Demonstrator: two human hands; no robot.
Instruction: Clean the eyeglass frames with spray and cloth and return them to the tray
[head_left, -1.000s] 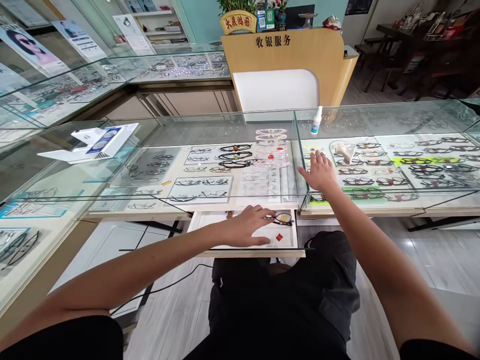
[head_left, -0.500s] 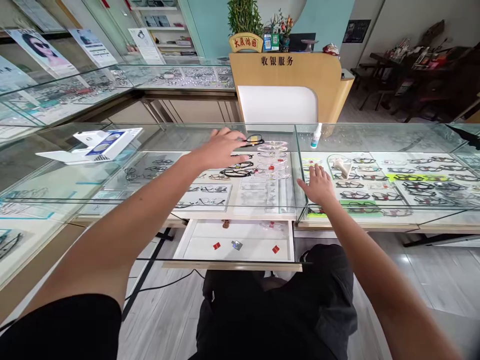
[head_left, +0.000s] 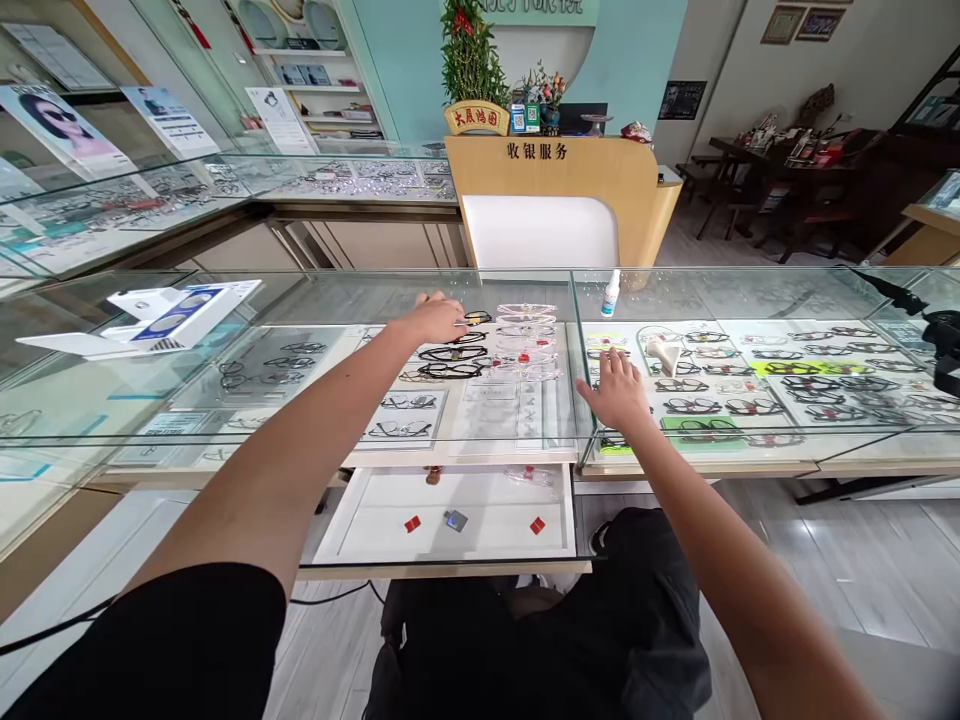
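Note:
My left hand (head_left: 438,318) is closed at the left end of a black-framed pair of eyeglasses (head_left: 477,318) with a yellowish tag on its lens. The fingertips are partly hidden. These glasses are at the far end of a column of black eyeglasses (head_left: 451,371), beside a column of pink and clear frames (head_left: 526,330). On the right, my right hand (head_left: 616,392) lies flat with fingers spread on the glass counter, above more displayed frames, holding nothing.
An open drawer (head_left: 375,541) juts toward my lap, with small red pieces and a grey square inside. On the glass counter stand a white bottle (head_left: 611,295) and an opened white box (head_left: 180,318). A black strap (head_left: 885,290) lies at right. Beyond is a wooden cashier desk (head_left: 540,180).
My left hand has brought the black eyeglasses slightly nearer and left, level with the far end of the pink column. My right hand stays on the glass. The view has tilted up.

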